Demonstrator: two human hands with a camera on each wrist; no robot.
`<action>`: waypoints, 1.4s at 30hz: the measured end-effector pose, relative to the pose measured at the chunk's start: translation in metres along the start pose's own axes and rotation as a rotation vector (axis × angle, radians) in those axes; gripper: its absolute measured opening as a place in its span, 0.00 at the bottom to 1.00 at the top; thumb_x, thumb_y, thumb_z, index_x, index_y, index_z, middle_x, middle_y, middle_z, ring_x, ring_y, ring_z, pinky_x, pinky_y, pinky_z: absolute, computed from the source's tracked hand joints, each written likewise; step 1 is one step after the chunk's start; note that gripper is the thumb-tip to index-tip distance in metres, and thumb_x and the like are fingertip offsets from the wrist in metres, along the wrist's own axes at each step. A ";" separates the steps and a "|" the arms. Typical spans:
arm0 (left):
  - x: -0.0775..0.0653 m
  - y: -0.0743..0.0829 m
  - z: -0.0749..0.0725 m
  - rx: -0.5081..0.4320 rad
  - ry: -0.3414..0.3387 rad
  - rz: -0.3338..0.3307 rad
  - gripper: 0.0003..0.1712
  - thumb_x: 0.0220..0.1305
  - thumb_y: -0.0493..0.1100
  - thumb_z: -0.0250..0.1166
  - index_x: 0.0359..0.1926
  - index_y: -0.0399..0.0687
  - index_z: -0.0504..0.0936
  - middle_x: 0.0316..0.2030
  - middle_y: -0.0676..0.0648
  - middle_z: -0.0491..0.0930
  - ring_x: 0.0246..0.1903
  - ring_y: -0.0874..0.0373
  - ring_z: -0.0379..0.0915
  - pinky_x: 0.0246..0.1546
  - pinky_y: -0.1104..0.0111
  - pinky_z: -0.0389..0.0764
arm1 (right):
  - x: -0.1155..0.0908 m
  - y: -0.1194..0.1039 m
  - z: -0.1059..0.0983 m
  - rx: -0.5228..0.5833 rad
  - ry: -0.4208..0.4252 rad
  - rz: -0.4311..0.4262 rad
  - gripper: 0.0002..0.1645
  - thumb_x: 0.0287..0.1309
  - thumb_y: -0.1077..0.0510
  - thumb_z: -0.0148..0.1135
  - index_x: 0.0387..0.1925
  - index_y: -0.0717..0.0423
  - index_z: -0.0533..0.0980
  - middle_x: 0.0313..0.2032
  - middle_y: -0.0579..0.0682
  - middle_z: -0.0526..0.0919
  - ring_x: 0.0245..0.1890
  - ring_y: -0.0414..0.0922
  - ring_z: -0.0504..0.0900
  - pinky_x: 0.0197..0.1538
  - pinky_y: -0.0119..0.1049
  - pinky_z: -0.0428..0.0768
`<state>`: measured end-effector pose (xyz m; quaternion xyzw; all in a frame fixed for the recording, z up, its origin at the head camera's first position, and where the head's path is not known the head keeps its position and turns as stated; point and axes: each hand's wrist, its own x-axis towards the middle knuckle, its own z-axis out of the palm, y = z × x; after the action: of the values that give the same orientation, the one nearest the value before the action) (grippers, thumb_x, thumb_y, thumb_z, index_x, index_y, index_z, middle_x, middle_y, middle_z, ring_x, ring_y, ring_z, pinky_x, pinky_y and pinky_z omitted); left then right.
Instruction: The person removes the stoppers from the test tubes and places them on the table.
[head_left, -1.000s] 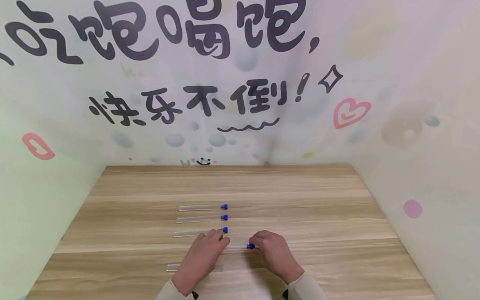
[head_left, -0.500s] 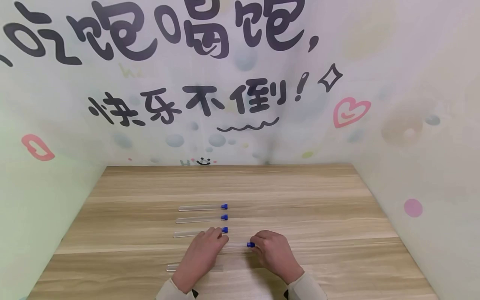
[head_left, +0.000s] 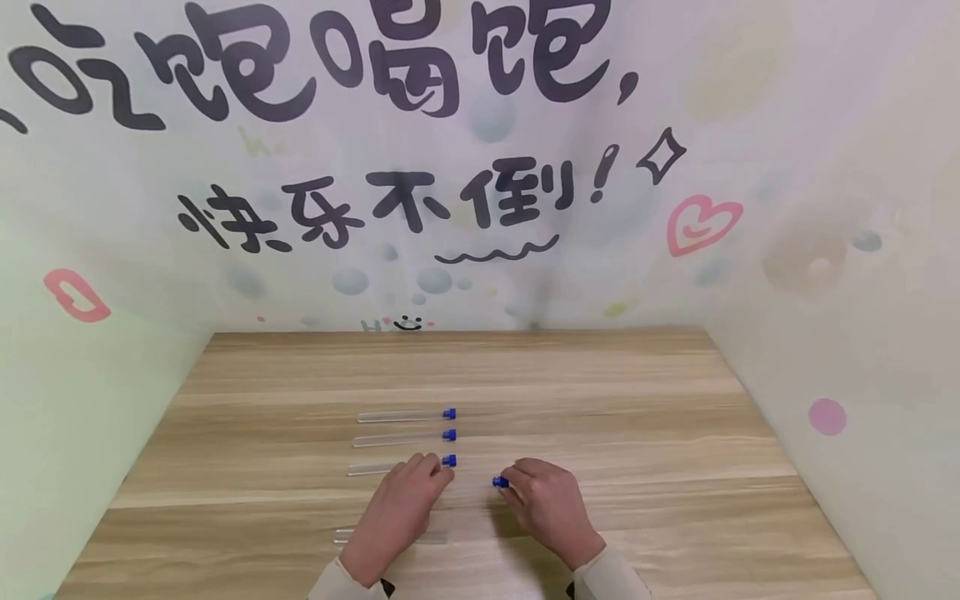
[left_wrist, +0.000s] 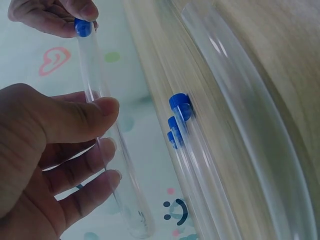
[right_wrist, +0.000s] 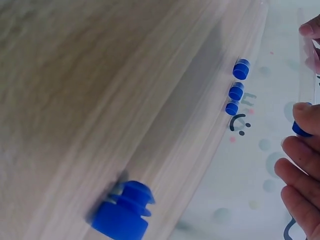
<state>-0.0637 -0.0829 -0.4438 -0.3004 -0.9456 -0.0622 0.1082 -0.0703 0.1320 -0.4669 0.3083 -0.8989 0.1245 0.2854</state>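
My left hand (head_left: 401,510) holds a clear test tube (left_wrist: 91,67) between thumb and fingers, raised off the table. At the tube's right end, my right hand (head_left: 552,507) pinches a blue stopper (head_left: 499,482), which sits at the tube mouth. How deep it sits is unclear. Beyond the left hand lie three capped test tubes (head_left: 397,416) in parallel, their blue stoppers pointing right. An uncapped test tube (left_wrist: 250,100) lies nearer, partly hidden by the left wrist in the head view. A loose blue stopper (right_wrist: 122,215) rests on the table, hidden in the head view.
The wooden table (head_left: 637,400) meets a printed back wall (head_left: 480,283) and pale walls on both sides. Both sleeves (head_left: 611,575) come in from the near edge.
Both hands and the held test tube have shifted slightly; the stopper end has risen a little in the head view. The tubes on the table have stayed put.
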 end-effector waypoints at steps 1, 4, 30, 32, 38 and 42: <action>0.000 0.000 -0.001 -0.005 0.001 -0.001 0.16 0.44 0.30 0.66 0.36 0.49 0.80 0.28 0.52 0.72 0.27 0.61 0.67 0.23 0.73 0.68 | 0.000 0.000 0.000 -0.004 0.004 -0.005 0.09 0.32 0.56 0.73 0.21 0.51 0.80 0.23 0.41 0.81 0.23 0.34 0.78 0.29 0.27 0.77; 0.000 0.000 -0.002 -0.020 0.010 -0.003 0.15 0.44 0.29 0.66 0.35 0.48 0.80 0.27 0.52 0.73 0.27 0.60 0.68 0.23 0.72 0.69 | -0.001 0.000 0.001 -0.019 0.010 -0.024 0.10 0.33 0.55 0.73 0.22 0.52 0.81 0.24 0.42 0.81 0.25 0.35 0.79 0.31 0.28 0.77; -0.001 0.001 -0.003 0.110 0.083 0.054 0.08 0.45 0.33 0.67 0.30 0.46 0.82 0.28 0.50 0.75 0.28 0.59 0.70 0.22 0.72 0.68 | -0.002 0.004 0.001 -0.006 0.033 -0.158 0.10 0.33 0.62 0.70 0.24 0.54 0.79 0.27 0.43 0.81 0.30 0.39 0.79 0.37 0.30 0.78; 0.000 0.001 -0.003 0.134 0.085 0.059 0.08 0.45 0.33 0.67 0.30 0.46 0.82 0.29 0.50 0.75 0.29 0.59 0.70 0.23 0.71 0.68 | -0.002 0.004 0.001 -0.007 0.036 -0.169 0.10 0.33 0.63 0.71 0.25 0.54 0.79 0.27 0.44 0.81 0.31 0.39 0.79 0.38 0.30 0.78; 0.000 0.002 -0.005 0.156 0.092 0.052 0.09 0.44 0.33 0.68 0.31 0.45 0.83 0.30 0.49 0.76 0.30 0.59 0.71 0.25 0.71 0.70 | -0.002 0.005 0.001 -0.007 0.050 -0.132 0.10 0.32 0.60 0.71 0.24 0.55 0.80 0.26 0.44 0.81 0.28 0.38 0.79 0.34 0.29 0.78; 0.001 0.002 -0.005 0.136 0.102 0.039 0.09 0.44 0.32 0.67 0.31 0.45 0.83 0.29 0.49 0.76 0.30 0.59 0.71 0.25 0.71 0.71 | 0.000 0.005 0.000 -0.018 0.072 -0.103 0.07 0.33 0.59 0.69 0.21 0.55 0.80 0.23 0.44 0.81 0.25 0.38 0.79 0.31 0.28 0.78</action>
<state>-0.0625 -0.0822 -0.4383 -0.3069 -0.9350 -0.0108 0.1773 -0.0735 0.1360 -0.4677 0.3471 -0.8720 0.1126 0.3264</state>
